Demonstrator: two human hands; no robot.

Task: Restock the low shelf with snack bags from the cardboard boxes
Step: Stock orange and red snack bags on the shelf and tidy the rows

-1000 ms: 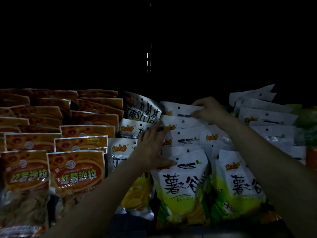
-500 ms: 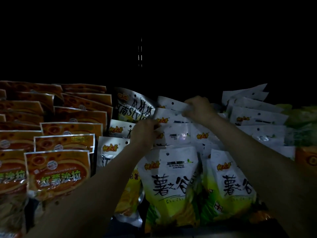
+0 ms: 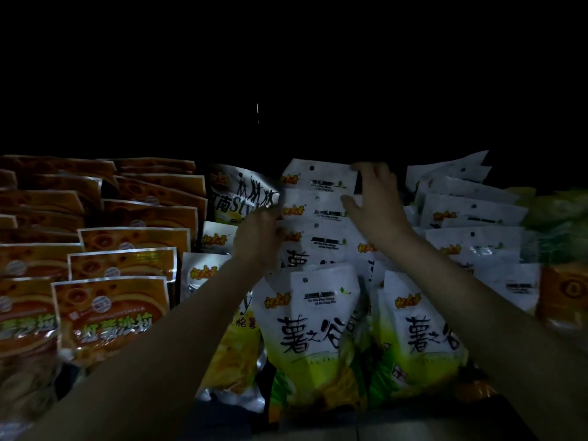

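Observation:
Rows of white-and-green snack bags (image 3: pixel 315 316) stand upright in the middle of a dark shelf. My left hand (image 3: pixel 259 240) grips the left edges of the bags further back in that row. My right hand (image 3: pixel 375 203) reaches to the rearmost white bag (image 3: pixel 318 178) and holds its right edge, thumb in front and fingers over the top. Both forearms stretch in from the bottom of the view. No cardboard box is visible.
Orange snack bags (image 3: pixel 111 313) fill the left of the shelf in several rows. Silver-and-yellow bags (image 3: pixel 235 192) stand between them and the white row. More white bags (image 3: pixel 471 214) are stacked on the right, with an orange pack (image 3: pixel 566 294) at the far right. Everything above is black.
My left hand went from lying flat on a front bag to gripping bag edges further back. My right hand lifted and the rearmost white bag now stands more upright. The view shifted slightly.

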